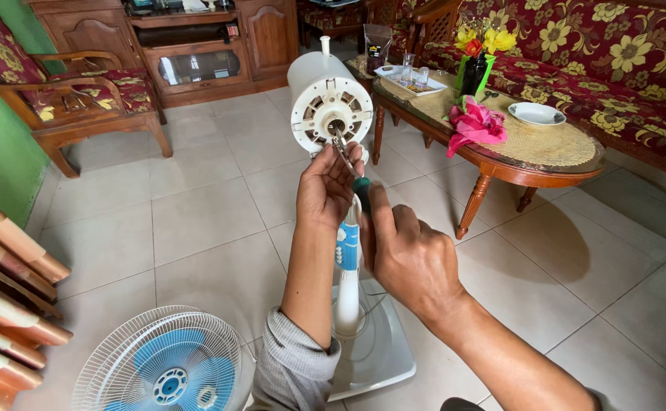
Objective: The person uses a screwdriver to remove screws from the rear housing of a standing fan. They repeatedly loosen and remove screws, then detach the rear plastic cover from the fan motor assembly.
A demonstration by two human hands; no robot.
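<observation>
A white fan motor housing (325, 95) sits atop a white and blue stand pole (347, 262), its front facing me with the shaft exposed. My left hand (327, 186) is raised just below the motor, fingers pinched around the metal shank of a screwdriver (342, 151) whose tip meets the motor's centre. My right hand (405, 255) grips the screwdriver's dark green handle (362, 185) beside the pole. The pole rises from a white base plate (382, 350) on the tiled floor.
A detached fan grille with blue blades (167, 369) lies on the floor at lower left. An oval wooden coffee table (500, 144) with flowers, a plate and glasses stands right. A floral sofa, an armchair (66, 91) and a wooden cabinet ring the room.
</observation>
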